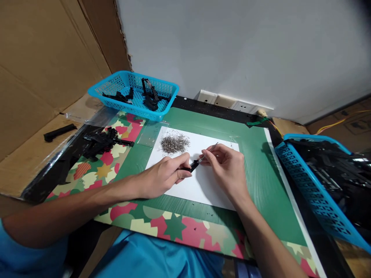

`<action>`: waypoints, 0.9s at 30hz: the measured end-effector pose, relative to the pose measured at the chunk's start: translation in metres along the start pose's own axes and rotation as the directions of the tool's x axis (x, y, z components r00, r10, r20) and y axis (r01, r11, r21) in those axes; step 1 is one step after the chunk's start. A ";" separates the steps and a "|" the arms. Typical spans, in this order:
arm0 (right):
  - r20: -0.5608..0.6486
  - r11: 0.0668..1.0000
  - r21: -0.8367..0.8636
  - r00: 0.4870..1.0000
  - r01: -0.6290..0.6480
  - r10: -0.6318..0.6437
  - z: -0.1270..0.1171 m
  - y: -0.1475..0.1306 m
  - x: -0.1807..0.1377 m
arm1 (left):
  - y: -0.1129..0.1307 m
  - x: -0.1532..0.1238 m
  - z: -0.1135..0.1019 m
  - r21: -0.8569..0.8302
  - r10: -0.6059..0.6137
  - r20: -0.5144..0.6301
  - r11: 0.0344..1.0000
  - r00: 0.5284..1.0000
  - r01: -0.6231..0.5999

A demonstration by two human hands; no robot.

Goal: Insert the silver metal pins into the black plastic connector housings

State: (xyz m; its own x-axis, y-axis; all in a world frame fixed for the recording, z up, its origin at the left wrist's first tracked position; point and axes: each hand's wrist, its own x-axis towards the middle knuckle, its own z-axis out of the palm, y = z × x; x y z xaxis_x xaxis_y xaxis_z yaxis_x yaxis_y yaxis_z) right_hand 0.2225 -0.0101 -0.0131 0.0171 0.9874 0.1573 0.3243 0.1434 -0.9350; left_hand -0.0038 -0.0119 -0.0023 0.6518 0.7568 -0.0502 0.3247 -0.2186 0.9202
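My left hand (165, 175) rests on a white sheet (203, 185) and is closed round a small black plastic part (193, 165) whose tip sticks out to the right. My right hand (224, 164) pinches thin metal tweezers (211, 150), their point touching the black part's tip. Just behind the hands, a heap of tiny metal springs (175, 143) lies on the white sheet.
A green mat (255, 162) covers the table. A blue basket (133, 94) with a few black parts stands at the back left. More black parts (101, 143) lie at the left, one (59, 132) on cardboard. A blue basket (313, 193) full of black parts sits at the right.
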 end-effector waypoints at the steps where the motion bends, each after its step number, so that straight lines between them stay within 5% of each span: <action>1: 0.001 1.000 -0.002 1.000 0.003 -0.003 0.000 0.001 0.000 | 0.000 0.000 0.000 0.002 -0.001 -0.002 1.000 1.000 0.001; 16: -0.010 0.978 -0.200 0.998 0.066 -0.069 0.004 -0.002 -0.003 | -0.003 0.002 0.001 -0.072 -0.025 -0.005 0.997 1.000 0.025; 21: -0.048 0.993 -0.101 0.996 0.064 -0.069 0.006 0.001 -0.003 | -0.009 0.000 0.003 -0.092 -0.047 -0.014 0.995 0.999 0.045; 27: -0.026 0.927 -0.196 0.944 0.319 -0.330 -0.014 -0.020 -0.005 | -0.021 -0.010 0.009 -0.214 -0.058 -0.225 0.977 0.973 0.009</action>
State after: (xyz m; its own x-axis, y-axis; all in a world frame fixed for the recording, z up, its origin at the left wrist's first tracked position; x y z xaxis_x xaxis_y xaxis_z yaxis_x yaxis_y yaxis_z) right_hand 0.2294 -0.0192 0.0094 -0.0667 0.8827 0.4651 0.4914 0.4348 -0.7547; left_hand -0.0110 -0.0206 -0.0243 0.4604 0.8876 -0.0150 0.1760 -0.0747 0.9816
